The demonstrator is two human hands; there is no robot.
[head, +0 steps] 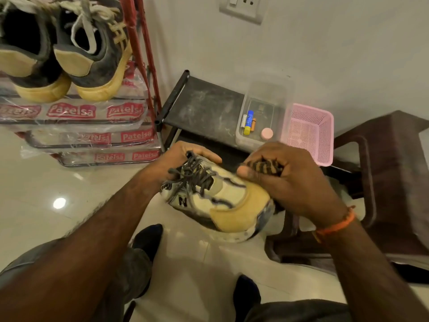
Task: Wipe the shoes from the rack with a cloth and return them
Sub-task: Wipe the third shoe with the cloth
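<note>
This looks like a corner of a home, near where the shoes are kept. A red metal shoe rack (141,49) stands against a plain pale wall (336,54), its shelves still wrapped in clear printed plastic, with a pair of grey and tan sneakers (67,54) on top. Glossy cream floor tiles (39,182) catch the ceiling light. A white wall socket plate (242,6) sits above a low black shelf (204,105) bearing a clear plastic box (264,112) of batteries and a pink perforated plastic basket (308,133). A brown plastic stool (383,173) stands beside.
</note>
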